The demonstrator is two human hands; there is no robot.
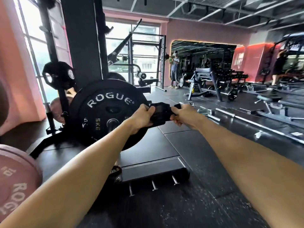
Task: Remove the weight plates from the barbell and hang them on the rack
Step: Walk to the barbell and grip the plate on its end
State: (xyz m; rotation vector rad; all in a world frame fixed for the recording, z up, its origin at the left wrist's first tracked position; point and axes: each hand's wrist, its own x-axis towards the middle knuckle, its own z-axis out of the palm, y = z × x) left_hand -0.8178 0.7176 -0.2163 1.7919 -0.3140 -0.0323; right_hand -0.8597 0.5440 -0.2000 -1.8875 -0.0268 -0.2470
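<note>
A black ROGUE 5 kg plate [105, 102] stands upright on the barbell, whose steel sleeve end [112, 123] pokes through its centre. Just to the right of the plate, both hands hold a black barbell collar [160, 113] in the air, off the sleeve. My left hand [142, 118] grips its left side and my right hand [181, 115] grips its right side. Behind the plate stands the black plate rack [63, 102], with a black plate [59, 76] hung high and a pink plate [57, 107] lower down.
A pink 10 kg ROGUE plate [16, 183] fills the lower left corner. A low black platform [153, 171] lies under my arms. Loose bars [225, 112] lie on the floor to the right, with benches [207, 83] and a person [174, 69] beyond.
</note>
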